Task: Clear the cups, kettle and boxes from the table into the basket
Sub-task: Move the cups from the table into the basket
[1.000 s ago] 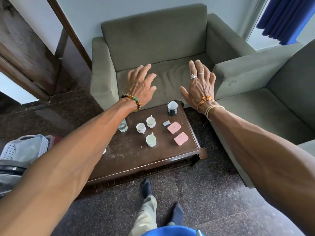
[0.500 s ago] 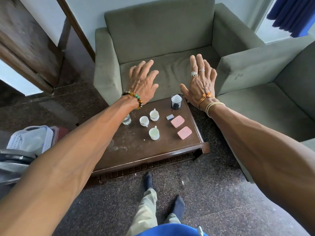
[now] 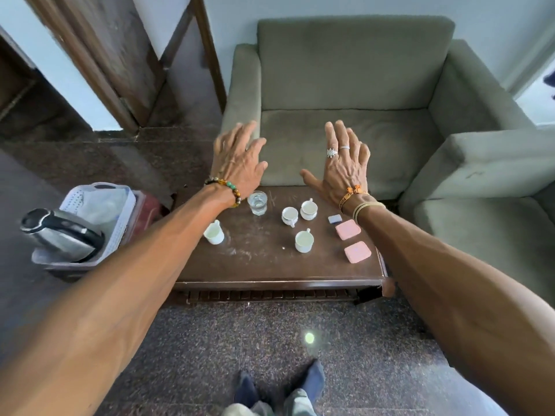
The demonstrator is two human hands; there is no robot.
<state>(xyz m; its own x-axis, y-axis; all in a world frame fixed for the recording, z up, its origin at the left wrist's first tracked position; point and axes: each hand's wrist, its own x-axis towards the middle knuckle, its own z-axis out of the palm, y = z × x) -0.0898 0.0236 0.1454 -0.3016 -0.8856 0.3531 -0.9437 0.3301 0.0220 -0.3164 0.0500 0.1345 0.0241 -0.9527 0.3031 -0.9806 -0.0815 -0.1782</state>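
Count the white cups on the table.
4: far left cup, two side by side mid-table, one nearer the front. The right forearm may hide others.

Surface: dark brown wooden low table (image 3: 264,265)
Left: white ceramic cup (image 3: 213,233), clear drinking glass (image 3: 257,202)
Centre: three white cups (image 3: 304,241)
Right: two pink square boxes (image 3: 357,252), small blue-grey box (image 3: 335,219)
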